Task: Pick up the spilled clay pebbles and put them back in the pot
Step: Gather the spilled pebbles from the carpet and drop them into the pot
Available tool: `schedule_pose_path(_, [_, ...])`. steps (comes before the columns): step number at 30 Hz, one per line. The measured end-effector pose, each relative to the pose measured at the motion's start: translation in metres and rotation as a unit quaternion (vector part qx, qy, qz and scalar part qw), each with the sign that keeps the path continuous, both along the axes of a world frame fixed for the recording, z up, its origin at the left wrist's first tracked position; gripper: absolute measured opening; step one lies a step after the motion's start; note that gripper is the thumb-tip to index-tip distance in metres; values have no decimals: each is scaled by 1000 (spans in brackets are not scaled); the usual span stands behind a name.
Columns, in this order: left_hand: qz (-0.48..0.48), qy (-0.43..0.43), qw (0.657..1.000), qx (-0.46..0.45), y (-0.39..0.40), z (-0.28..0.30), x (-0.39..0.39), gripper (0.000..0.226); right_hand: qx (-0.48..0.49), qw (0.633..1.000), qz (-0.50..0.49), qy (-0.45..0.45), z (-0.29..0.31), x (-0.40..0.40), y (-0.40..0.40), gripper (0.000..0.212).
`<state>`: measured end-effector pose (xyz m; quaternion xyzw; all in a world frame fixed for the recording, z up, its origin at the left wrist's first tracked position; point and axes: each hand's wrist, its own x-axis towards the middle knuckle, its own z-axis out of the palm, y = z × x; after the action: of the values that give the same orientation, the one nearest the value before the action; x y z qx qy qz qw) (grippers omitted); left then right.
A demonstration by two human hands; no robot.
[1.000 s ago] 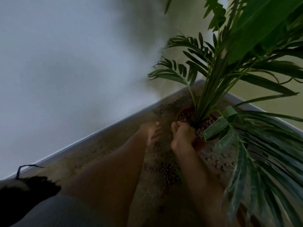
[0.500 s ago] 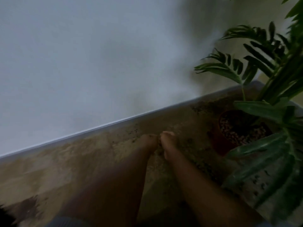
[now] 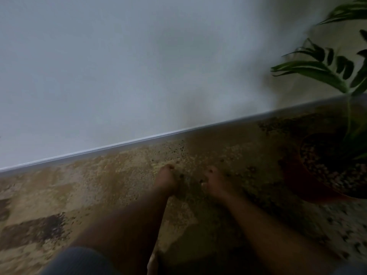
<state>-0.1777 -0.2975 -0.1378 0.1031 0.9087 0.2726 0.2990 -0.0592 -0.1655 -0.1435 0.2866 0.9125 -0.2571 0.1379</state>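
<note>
A dark mottled patch [image 3: 39,227] stains the patterned carpet [image 3: 111,175] at the far left, and it is too blurred to say whether it is spilled grit or part of the weave. Above it a white skirting board [image 3: 119,144] runs along the foot of the pale wall [image 3: 119,66].

Near the middle, the left hand [image 3: 167,180] reaches down to the carpet with its fingertips low, probably to rake or pinch loose pieces; the picture is too dim and smeared to tell whether its fingers are spread or holding anything. Just beside it, apart by a narrow strip of carpet, the right hand [image 3: 215,182] lies with its fingers bent down toward the floor. Again I cannot tell whether it pinches something.

Small dark specks [image 3: 181,176] between and around the two hands look like the spilled clay pebbles, which would explain why both hands work this spot close together.

Further right a second scatter [image 3: 278,125] lies by the skirting. At the far right the terracotta pot [image 3: 297,175] stands on the carpet, its top filled with pebbles [image 3: 325,171], under the green fronds of the palm-like plant [image 3: 321,66]. It is well apart from the hands, so each gathered handful must be carried across.
</note>
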Motion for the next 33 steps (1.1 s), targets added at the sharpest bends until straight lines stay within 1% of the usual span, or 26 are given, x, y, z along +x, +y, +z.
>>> schedule_pose_path(3, [-28, 35, 999, -20, 7, -6, -10, 62, 25, 998, 57, 19, -11, 0, -2, 42])
schedule_pose_path(5, [-48, 50, 997, -15, 16, -10, -17, 65, 45, 995, 84, 25, -22, -1, 3, 36])
schedule_pose_path(6, [-56, 50, 997, -11, 22, -12, -19, 64, 42, 995, 88, 28, -27, -2, 5, 30])
schedule_pose_path(8, [-74, 60, 995, -16, 33, -17, -24, 59, 94, 986, 134, 42, -38, -4, 10, 13])
schedule_pose_path(9, [-82, 64, 994, -20, 39, -20, -25, 57, 108, 982, 150, 42, -43, -7, 12, 10])
schedule_pose_path(12, [-90, 56, 994, -21, 51, -29, -25, 49, 99, 976, 185, 53, -45, -15, 18, 24])
schedule_pose_path(14, [-88, 73, 993, -28, 54, -37, -23, 39, 101, 975, 193, 51, -44, -18, 20, 26])
schedule_pose_path(16, [-76, 96, 992, -18, 52, -43, -22, 35, 70, 989, 110, 68, -46, -18, 27, 29])
schedule_pose_path(17, [-70, 103, 992, -10, 50, -45, -22, 34, 79, 990, 64, 97, -47, -16, 34, 30])
schedule_pose_path(19, [-54, 102, 993, -1, 44, -47, -21, 32, 68, 984, -55, 156, -47, -14, 50, 27])
schedule_pose_path(20, [-45, 99, 994, 3, 41, -48, -21, 30, 67, 977, -111, 171, -45, -13, 59, 25])
schedule_pose_path(21, [-39, 98, 994, 8, 38, -48, -20, 27, 78, 969, -154, 175, -45, -13, 68, 24])
schedule_pose_path(23, [-29, 92, 995, 19, 32, -48, -16, 22, 82, 961, -209, 159, -45, -13, 82, 21])
schedule_pose_path(24, [-27, 89, 995, 22, 29, -49, -14, 20, 78, 958, -225, 158, -45, -13, 88, 20])
schedule_pose_path(27, [-19, 76, 997, 24, 23, -52, -7, 20, 51, 965, -223, 130, -50, -15, 97, 17])
schedule_pose_path(33, [-19, 40, 999, 23, 22, -48, -6, 20, -7, 971, -195, 136, -48, -19, 97, 11])
